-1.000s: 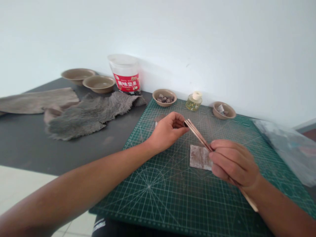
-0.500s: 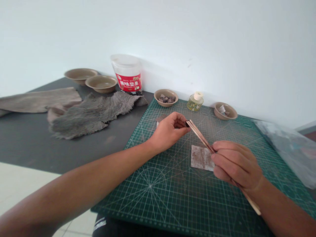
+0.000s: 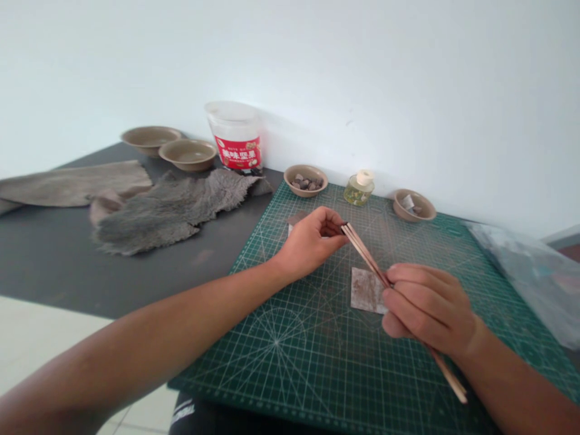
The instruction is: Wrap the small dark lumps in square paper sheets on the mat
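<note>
My right hand (image 3: pixel 426 305) is closed around a few thin wooden sticks (image 3: pixel 362 248), held at a slant. Their far ends meet a small dark piece (image 3: pixel 344 229) pinched between the thumb and fingers of my left hand (image 3: pixel 315 241). That piece is mostly hidden, and its kind is unclear. Below the sticks a brown-stained whitish rectangular sheet (image 3: pixel 366 293) lies flat, partly covered by my right hand. Both hands are above a green cutting mat (image 3: pixel 290 374). A second small sheet shows only in part behind my left hand.
At the mat's back stand a bowl of small stones (image 3: pixel 306 188), a lidded bottle of yellowish liquid (image 3: pixel 359 190) and a bowl with small pieces (image 3: pixel 414 205). Grey ragged cloth (image 3: pixel 172 211), two bowls (image 3: pixel 188 156) and a red-labelled tub (image 3: pixel 235 142) are left; clear plastic (image 3: pixel 525 266) lies right.
My right hand has shifted slightly left, and the near ends of the sticks have swung left and down. My left hand has stayed almost still with its dark piece.
</note>
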Motion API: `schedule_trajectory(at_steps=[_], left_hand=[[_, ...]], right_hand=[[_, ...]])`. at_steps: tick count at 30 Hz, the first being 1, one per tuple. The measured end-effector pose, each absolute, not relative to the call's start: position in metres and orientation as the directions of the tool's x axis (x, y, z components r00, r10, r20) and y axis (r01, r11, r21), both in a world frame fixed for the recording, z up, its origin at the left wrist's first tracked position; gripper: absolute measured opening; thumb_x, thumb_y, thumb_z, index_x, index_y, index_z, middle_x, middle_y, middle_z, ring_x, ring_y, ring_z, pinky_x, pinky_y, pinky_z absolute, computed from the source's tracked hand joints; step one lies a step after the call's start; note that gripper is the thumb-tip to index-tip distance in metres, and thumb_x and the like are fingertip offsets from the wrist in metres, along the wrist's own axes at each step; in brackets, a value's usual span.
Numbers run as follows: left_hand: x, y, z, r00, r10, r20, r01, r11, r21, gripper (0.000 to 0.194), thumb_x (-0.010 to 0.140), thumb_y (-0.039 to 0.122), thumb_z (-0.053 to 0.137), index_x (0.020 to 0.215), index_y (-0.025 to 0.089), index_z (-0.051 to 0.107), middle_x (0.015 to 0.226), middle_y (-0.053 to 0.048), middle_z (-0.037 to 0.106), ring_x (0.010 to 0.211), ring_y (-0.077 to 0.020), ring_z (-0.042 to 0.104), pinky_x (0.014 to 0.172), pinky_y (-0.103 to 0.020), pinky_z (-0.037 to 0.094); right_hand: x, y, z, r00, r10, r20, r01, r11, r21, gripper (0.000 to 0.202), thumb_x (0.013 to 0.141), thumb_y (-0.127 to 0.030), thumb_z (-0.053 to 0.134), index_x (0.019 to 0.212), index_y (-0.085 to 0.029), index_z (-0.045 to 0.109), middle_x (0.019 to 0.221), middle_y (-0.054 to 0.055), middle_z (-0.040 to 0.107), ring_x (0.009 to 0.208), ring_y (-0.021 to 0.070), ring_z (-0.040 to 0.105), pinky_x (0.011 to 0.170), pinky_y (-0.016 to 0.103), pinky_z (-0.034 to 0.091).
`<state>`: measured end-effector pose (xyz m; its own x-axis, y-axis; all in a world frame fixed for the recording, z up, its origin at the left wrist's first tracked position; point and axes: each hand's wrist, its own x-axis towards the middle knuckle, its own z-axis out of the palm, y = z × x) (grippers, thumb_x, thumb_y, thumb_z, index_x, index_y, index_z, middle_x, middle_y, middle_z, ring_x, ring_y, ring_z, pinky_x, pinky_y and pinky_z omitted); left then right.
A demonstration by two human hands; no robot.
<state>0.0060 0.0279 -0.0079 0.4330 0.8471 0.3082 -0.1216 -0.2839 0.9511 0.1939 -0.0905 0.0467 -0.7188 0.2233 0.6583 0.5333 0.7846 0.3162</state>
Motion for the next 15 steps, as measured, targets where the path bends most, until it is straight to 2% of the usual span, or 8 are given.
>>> schedule_trajectory(at_steps=[8,15], left_hand=[[0.0059,0.0282,-0.0081,0.433,0.849,0.303,-0.098,-0.290,0.952,0.023,0.078,0.017,0.075,0.092,0.016,0.057,0.084,0.000,0.065,0.075,-0.0108,0.064,0.072,-0.025,0.053],[0.0058,0.0279,-0.0080,0.437,0.846,0.307,-0.107,-0.290,0.951,0.020,0.079,0.017,0.073,0.092,0.017,0.057,0.086,0.000,0.067,0.077,-0.0121,0.066,0.075,-0.027,0.054]], right_hand=[[0.1909,-0.0884,0.0508,-0.755,0.179,0.631,0.508,0.768,0.390,0.019,0.097,-0.028,0.059,0.082,-0.017,0.065,0.069,0.001,0.066,0.072,0.0167,0.069,0.072,0.035,0.066],[0.1895,-0.0882,0.0474,-0.753,0.191,0.629,0.491,0.800,0.344,0.018,0.095,-0.028,0.061,0.084,-0.015,0.066,0.071,0.003,0.066,0.076,0.0186,0.070,0.075,0.037,0.066]])
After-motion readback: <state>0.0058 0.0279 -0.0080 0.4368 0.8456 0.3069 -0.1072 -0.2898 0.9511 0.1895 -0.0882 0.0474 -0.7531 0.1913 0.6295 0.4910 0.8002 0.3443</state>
